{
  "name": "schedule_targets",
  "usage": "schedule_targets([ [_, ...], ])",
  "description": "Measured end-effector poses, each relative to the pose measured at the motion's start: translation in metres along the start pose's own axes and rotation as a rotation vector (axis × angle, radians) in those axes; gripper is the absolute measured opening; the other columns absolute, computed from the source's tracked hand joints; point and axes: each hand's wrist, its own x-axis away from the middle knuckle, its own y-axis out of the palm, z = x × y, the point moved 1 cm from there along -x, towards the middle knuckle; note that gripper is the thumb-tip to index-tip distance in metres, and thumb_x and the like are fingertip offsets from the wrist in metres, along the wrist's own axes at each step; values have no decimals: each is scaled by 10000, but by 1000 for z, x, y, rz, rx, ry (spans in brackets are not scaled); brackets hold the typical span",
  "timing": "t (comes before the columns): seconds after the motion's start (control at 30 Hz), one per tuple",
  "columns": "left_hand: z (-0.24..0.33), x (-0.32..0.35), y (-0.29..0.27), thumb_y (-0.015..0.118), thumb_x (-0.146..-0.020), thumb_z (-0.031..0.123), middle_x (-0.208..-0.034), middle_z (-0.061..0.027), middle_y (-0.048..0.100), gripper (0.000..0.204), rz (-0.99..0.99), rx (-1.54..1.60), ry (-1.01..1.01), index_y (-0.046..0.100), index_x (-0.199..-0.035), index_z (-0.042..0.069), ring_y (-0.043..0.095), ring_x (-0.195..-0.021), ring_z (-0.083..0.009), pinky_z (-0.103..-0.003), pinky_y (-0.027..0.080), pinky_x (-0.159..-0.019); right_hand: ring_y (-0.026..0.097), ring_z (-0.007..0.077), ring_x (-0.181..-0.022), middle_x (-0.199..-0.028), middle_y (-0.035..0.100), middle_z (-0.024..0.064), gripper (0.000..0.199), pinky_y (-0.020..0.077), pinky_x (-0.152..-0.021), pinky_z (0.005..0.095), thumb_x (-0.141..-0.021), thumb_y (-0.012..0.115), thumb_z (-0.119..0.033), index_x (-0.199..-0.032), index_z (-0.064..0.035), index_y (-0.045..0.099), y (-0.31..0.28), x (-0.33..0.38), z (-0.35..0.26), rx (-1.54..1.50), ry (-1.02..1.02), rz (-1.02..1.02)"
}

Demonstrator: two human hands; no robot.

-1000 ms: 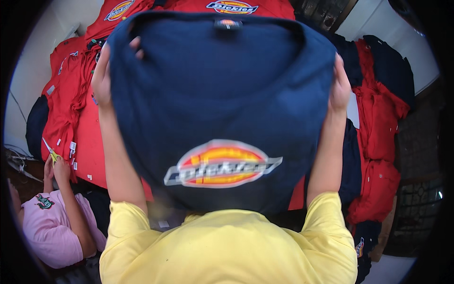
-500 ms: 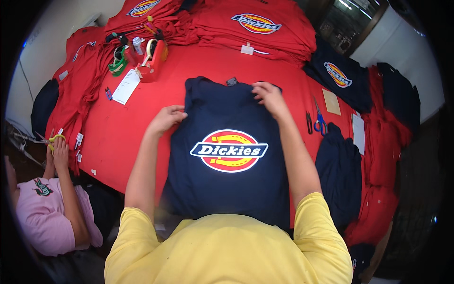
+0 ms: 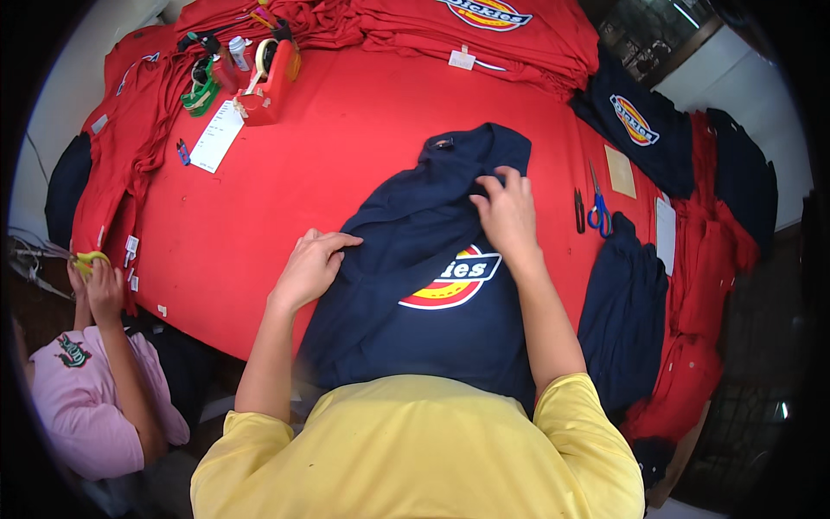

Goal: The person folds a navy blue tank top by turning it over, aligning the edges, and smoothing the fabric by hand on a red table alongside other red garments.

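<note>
A navy T-shirt (image 3: 432,346) lies in front of me on the red-covered table. Its left side is folded inward, hiding part of the oval red, yellow and white print (image 3: 454,278). The collar with a small tag is at the far end. My left hand (image 3: 313,266) touches the folded left edge with its forefinger stretched out. Over the upper right of the shirt, my right hand (image 3: 508,212) rests with curved, parted fingers. Neither hand shows a grip on the cloth.
At the back left stand a red tape dispenser (image 3: 266,86) and a green one (image 3: 201,91) beside a paper sheet (image 3: 216,138). Blue scissors (image 3: 598,212) and snips (image 3: 579,210) lie right. Red shirt stacks (image 3: 484,52) line the back. A person in pink (image 3: 95,389) holds yellow-handled scissors.
The shirt's left side has come over toward the right, covering much of the print. My left hand has moved slightly nearer me, and the right one has also shifted nearer. The view has shifted slightly.
</note>
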Motion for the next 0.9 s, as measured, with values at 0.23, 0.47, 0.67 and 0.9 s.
schedule_targets([
  [0.23, 3, -6, -3, 611, -813, -5, -996, -106, 659, 227, -169, 0, 9, 671, -1027, 40, 595, -794, -246, -361, 485, -778, 584, 301, -827, -1019, 562, 133, 157, 498, -747, 375, -787, 664, -43, -940, -24, 630, 28, 94, -93, -517, -245, -284],
  [0.47, 5, 12, 2, 672, -792, 48, -959, -103, 628, 251, -166, -14, 217, 657, -1042, 45, 618, -785, -263, -379, 499, -765, 611, 309, -971, -1095, 563, 137, 170, 515, -829, 364, -849, 575, 39, -1000, -16, 630, -12, 99, -56, -520, 52, -293],
  [0.67, 18, 23, 7, 697, -799, 96, -875, -105, 598, 158, -51, -165, 180, 644, -924, 15, 612, -723, -262, -389, 485, -682, 533, 354, -1001, -1068, 559, 174, 272, 445, -849, 437, -884, 611, -163, -1114, -19, 597, -46, 104, 51, 48, 362, 91],
  [0.9, 47, 32, -14, 710, -826, 148, -635, -110, 585, 189, 69, 79, -130, 593, -794, 3, 568, -559, -244, -348, 438, -548, 604, 329, -815, -863, 595, 144, 160, 482, -734, 449, -860, 622, -178, -900, -24, 618, -43, 112, 70, 20, 417, -123],
])
